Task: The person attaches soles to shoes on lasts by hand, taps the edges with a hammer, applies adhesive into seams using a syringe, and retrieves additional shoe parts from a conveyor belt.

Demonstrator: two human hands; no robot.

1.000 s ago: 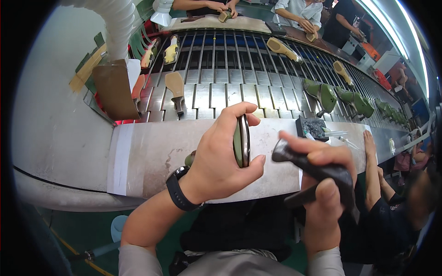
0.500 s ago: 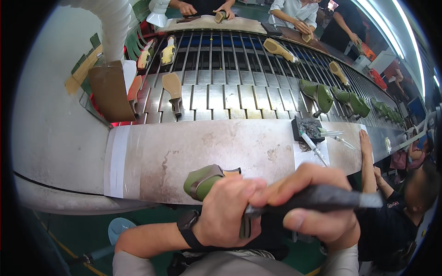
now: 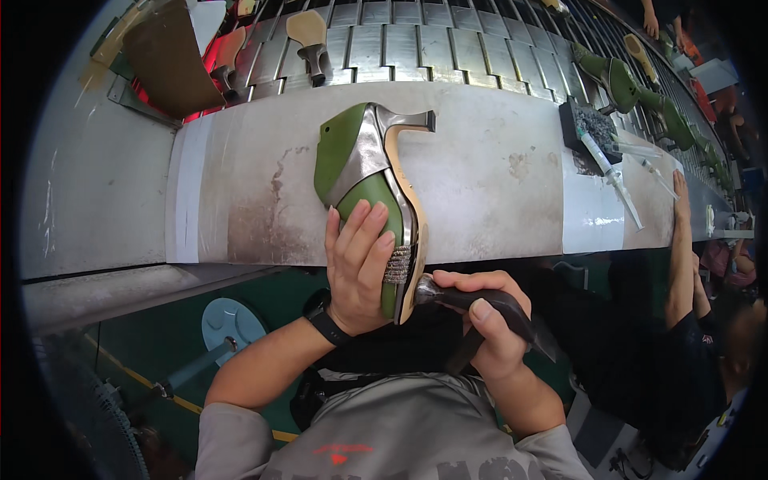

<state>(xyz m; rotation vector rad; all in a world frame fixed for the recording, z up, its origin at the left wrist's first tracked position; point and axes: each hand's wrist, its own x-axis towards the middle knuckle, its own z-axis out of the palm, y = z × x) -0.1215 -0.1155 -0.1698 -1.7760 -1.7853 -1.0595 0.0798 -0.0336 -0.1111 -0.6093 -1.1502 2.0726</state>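
Observation:
A high-heeled shoe (image 3: 371, 148) with silver straps and a tan sole sits on a green last (image 3: 338, 156). It lies on its side over the bench edge, heel pointing right. My left hand (image 3: 356, 268) wraps round its front part, next to a glittery band (image 3: 398, 264). In my right hand (image 3: 500, 344) is a dark hammer (image 3: 488, 304), gripped by its head. Its round metal face touches or nearly touches the sole edge near the toe; I cannot tell which.
Behind the pale bench (image 3: 480, 176) runs a slatted metal conveyor (image 3: 400, 48) carrying soles with heels (image 3: 308, 40) and green lasts (image 3: 620, 84). A black box (image 3: 588, 128) and syringes (image 3: 612, 180) stand at the right. Another person's arm (image 3: 682, 232) rests on the bench end. A blue stool (image 3: 232, 324) is lower left.
The view has tipped downward. The shoe, earlier mostly hidden behind my hands, now shows along its side. My right hand has moved lower, bringing the hammer face to the sole edge.

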